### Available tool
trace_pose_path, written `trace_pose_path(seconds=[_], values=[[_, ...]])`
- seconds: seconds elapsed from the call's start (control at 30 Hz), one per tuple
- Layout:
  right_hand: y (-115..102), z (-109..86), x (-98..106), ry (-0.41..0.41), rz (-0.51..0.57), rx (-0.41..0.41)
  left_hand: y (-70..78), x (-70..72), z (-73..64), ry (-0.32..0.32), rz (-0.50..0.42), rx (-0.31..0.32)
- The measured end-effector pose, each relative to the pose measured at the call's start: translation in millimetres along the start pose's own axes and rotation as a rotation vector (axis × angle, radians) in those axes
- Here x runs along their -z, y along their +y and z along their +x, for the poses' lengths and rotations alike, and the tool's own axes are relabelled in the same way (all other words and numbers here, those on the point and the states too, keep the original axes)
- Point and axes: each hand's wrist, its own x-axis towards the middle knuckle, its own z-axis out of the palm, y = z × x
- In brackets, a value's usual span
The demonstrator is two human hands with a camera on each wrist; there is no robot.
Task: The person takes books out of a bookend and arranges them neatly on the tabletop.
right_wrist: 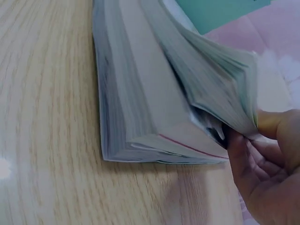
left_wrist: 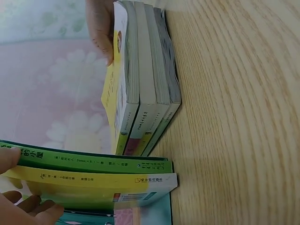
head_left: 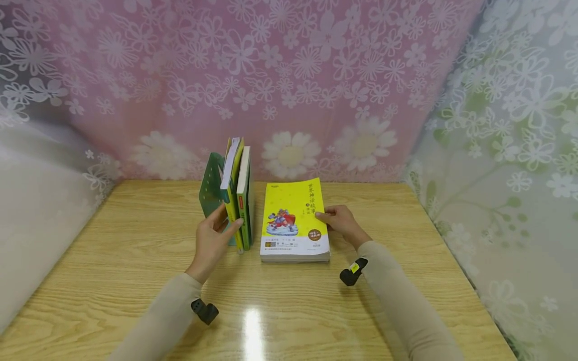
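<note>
My left hand (head_left: 212,240) grips two upright books from the front, thumb at the spine of the green book (head_left: 245,215) and fingers round the far side of the yellow book (head_left: 232,210). In the left wrist view, the spines of the green book (left_wrist: 108,161) and yellow book (left_wrist: 93,183) lie close together. To the right, a stack of several thick books lies flat, topped by a yellow paperback (head_left: 289,210) with a cartoon figure. My right hand (head_left: 341,220) pinches its right edge, thumb on the cover. In the right wrist view, the paperback's pages (right_wrist: 211,75) lift at that corner.
A green metal bookend (head_left: 209,185) with holes stands left of the upright books. Everything rests on a wood-grain table (head_left: 135,281). A pink flowered curtain (head_left: 271,90) hangs behind it, and a pale flowered one (head_left: 510,175) at the right.
</note>
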Motion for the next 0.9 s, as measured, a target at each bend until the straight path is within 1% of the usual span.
trace_pose_path(seconds=[0.17,0.27,0.33,0.5,0.63,0.77,0.9], values=[[-1.2,-1.0,1.0,0.1,-0.151,0.007,1.8,-5.0,1.3,0.024,-0.005,-0.045],[-1.0,-2.5,1.3,0.137,-0.216,0.009,1.8,-7.8,0.5,0.03,-0.016,-0.065],[-1.0,-3.3,1.0,0.145,-0.23,0.008,1.0,-9.2,0.2,0.032,-0.023,-0.073],[-1.1,-2.7,0.4,0.164,-0.242,0.012,-0.9,-11.1,0.9,0.041,-0.022,-0.122],[-1.0,-2.6,0.0,0.189,-0.26,0.034,0.3,-10.8,0.2,0.038,-0.018,-0.147],[0.1,-3.6,-0.9,0.203,-0.272,0.036,0.9,-9.7,-3.0,0.036,-0.011,-0.141],[2.3,-4.9,-2.1,0.199,-0.266,0.017,0.1,-8.3,-7.1,0.044,-0.003,-0.128]])
